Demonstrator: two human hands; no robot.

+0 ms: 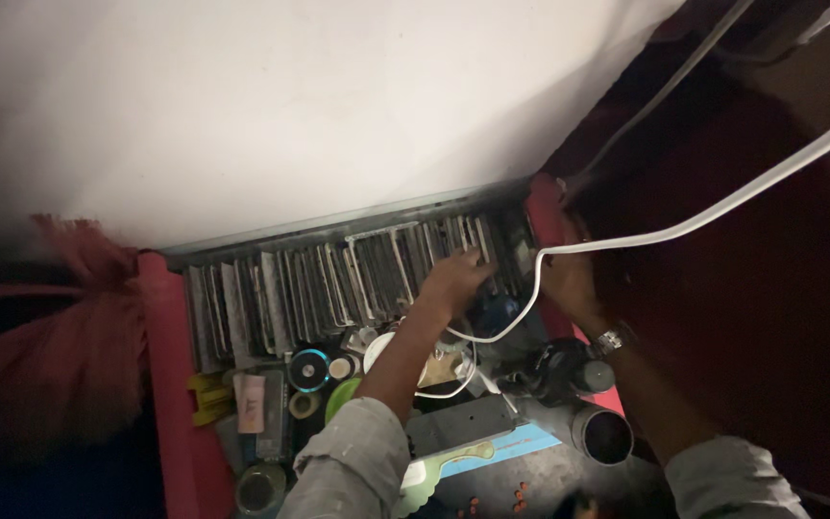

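The left hand [453, 281] reaches to the far side of the table [549, 476], fingers spread and laid on the tops of a long row of thin flat panels [338, 284] that stand on edge, side by side, along the foot of the white wall [290, 106]. The grip is open and flat against the panels near the right end of the row; no single panel is seen clasped. The right hand [569, 281] sits just right of it, at the right end of the row beside the red edge [545, 207] of the table. It lies in shadow, so whether its grip is closed on anything cannot be told; a watch [610, 338] is on that wrist. A white cable [722, 207] runs in from the far right, passes over the right hand and loops down near the left forearm. Nearer than the row, the table carries small clutter: a round blue-ringed object [308, 369], a tape roll [304, 404], a green lid [340, 396], a black device [557, 370] and an open dark cup [604, 435]. A pale blue mat [511, 447] lies at the near edge. To the left, past the red side rail [170, 384], a reddish tasselled cloth [60, 336] hangs. Both sleeves are grey.
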